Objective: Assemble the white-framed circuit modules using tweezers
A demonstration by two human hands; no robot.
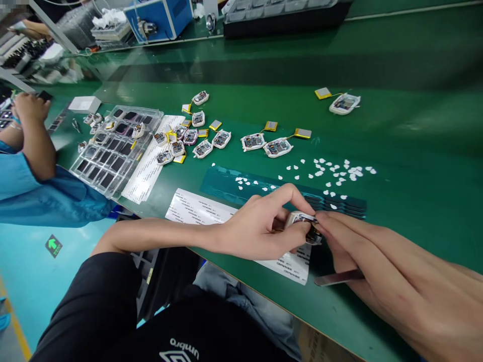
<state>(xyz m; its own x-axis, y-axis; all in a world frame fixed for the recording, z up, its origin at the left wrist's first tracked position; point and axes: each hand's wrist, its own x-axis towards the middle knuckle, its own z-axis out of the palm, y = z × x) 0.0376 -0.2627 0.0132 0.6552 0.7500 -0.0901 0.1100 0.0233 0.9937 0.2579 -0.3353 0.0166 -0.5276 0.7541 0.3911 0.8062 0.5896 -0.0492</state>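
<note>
My left hand (pixel 264 223) pinches a small white watch-like device body (pixel 302 221) with an exposed circuit board, near the table's front edge. My right hand (pixel 362 256) touches the same device with its fingertips from the right and also holds metal tweezers (pixel 337 278) under the palm. Both hands hover over a white label sheet (pixel 196 208). Just beyond lies a dark teal adhesive strip (pixel 226 183) with small white peeled bits (pixel 332 173) scattered around it.
Several similar device bodies with yellow batteries (pixel 211 138) lie mid-table; one more (pixel 344 103) sits far right. A clear tray of dark screens (pixel 113 151) stands at the left. Another person's arm in blue (pixel 33 146) works at the left. A blue machine (pixel 158 17) is at the back.
</note>
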